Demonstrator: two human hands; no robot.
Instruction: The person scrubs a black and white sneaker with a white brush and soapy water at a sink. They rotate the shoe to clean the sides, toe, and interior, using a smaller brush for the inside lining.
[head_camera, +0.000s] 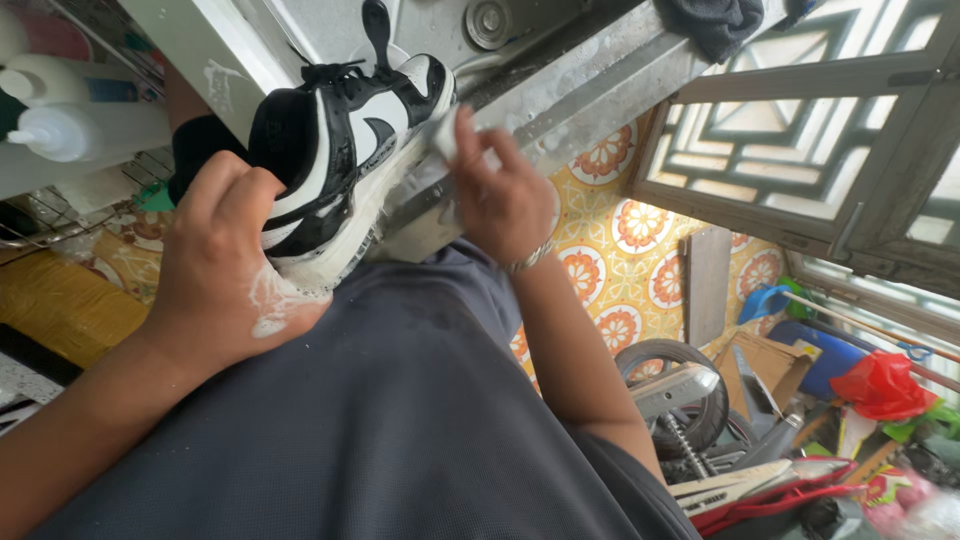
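Black-and-white leather sneaker (345, 150) gripped at heel by foam-flecked left hand (225, 265) over steel sink edge (560, 100); small white cloth (447, 135) pinched in right hand (500, 195) against sole. Soapy shoe judged light, slippery; firmest held by stiff heel.

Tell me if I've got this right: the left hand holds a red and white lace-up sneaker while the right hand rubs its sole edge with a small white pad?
Not quite: the head view shows a black and white lace-up sneaker, not red. The left hand holds it; the right hand rubs with the small white pad.

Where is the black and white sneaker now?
In the head view, upper left: the sneaker is held by the left hand against the metal sink edge.
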